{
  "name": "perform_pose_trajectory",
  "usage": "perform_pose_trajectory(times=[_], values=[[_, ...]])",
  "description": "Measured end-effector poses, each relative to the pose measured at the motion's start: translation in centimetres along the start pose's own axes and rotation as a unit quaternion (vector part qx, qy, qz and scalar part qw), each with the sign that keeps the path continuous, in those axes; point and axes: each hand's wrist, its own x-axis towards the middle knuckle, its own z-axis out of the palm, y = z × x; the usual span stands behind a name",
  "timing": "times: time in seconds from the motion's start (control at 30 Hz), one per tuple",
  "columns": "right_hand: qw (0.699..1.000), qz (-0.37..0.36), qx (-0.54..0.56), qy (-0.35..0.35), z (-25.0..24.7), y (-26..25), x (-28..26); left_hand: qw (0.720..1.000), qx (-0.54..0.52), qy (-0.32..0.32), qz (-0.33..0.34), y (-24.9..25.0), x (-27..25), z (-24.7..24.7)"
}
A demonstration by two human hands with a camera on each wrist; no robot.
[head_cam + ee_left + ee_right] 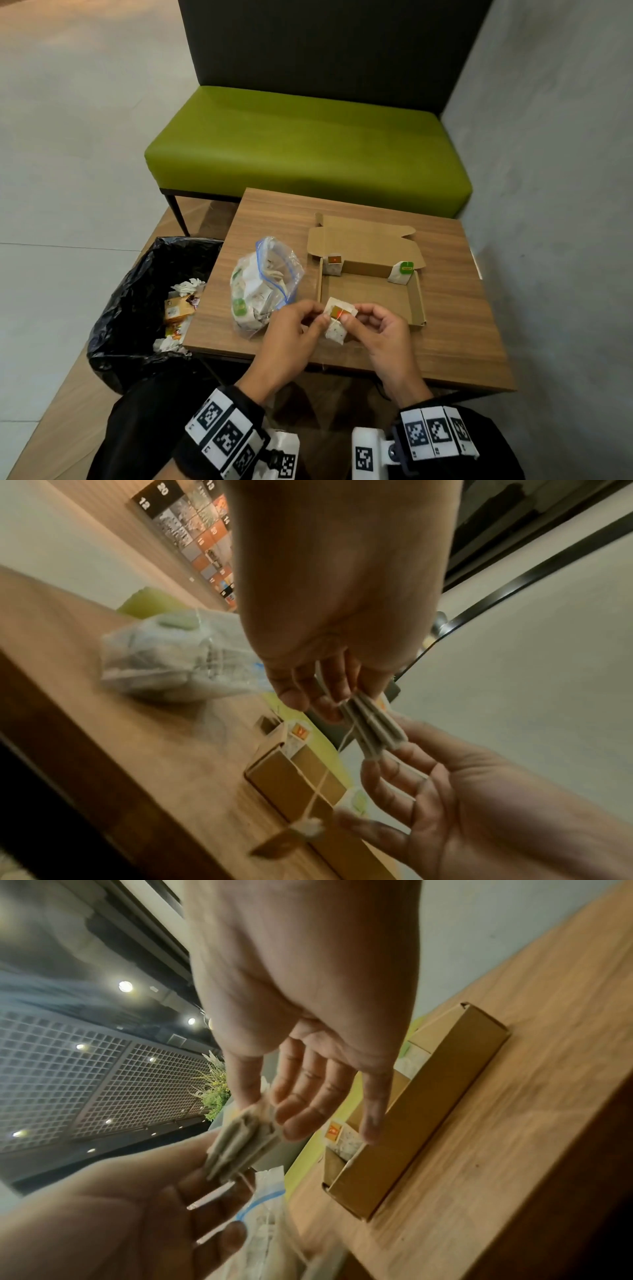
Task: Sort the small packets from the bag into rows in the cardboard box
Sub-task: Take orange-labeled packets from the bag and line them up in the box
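Both hands hold one small white packet [336, 320] with an orange-red tag, just above the table's near edge and in front of the cardboard box [418, 301]. My left hand [320, 317] pinches its left side. My right hand [349, 317] pinches its right side, and a thin string runs off the packet. Seen edge-on, the folded packet [373, 731] sits between the left fingertips [337, 696]; in the right wrist view the packet [243, 1142] is pinched by my right hand [267, 1110]. Inside the box stand a red-tagged packet [334, 264] far left and a green-tagged packet [401, 272] far right. The clear zip bag [263, 284] of packets lies left of the box.
The small wooden table [445, 325] carries the box and the bag. A bin with a black liner [137, 281] holding wrappers stands at the table's left. A green bench [308, 147] lies beyond, and a grey wall [548, 205] closes the right side.
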Motion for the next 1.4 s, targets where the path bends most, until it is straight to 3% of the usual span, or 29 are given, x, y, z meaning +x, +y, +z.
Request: perform_pose_trajectory(times=[0.1, 0.27, 0.47, 0.6, 0.83, 1.2, 1.4], values=[[1.000, 0.014, 0.002, 0.010, 0.3, 0.2, -0.5, 0.998, -0.044, 0.036, -0.022, 0.1, -0.2, 0.6], [0.999, 0.015, -0.008, 0.052, 0.2, 0.4, -0.8, 0.986, -0.142, 0.039, -0.077, -0.3, -0.7, 1.1], [0.998, 0.031, -0.037, 0.038, -1.7, -1.6, -0.5, 0.974, -0.179, 0.089, -0.102, -1.2, -0.9, 0.9], [0.984, 0.026, -0.169, 0.055, -2.4, -3.1, 2.9, 0.973, -0.199, 0.067, -0.099, -1.3, -0.8, 0.7], [0.962, 0.018, -0.273, -0.006, 0.1, -1.5, 10.2, 0.979, -0.176, 0.046, -0.094, -2.1, -0.6, 0.7], [0.941, 0.066, -0.329, 0.040, 1.0, 1.4, 14.4, 0.984, -0.164, 0.018, -0.072, -2.8, -0.9, 0.7], [0.955, 0.083, -0.272, 0.082, 1.2, 1.5, 14.2, 0.982, -0.170, 0.024, -0.082, -2.9, -0.7, 0.9]])
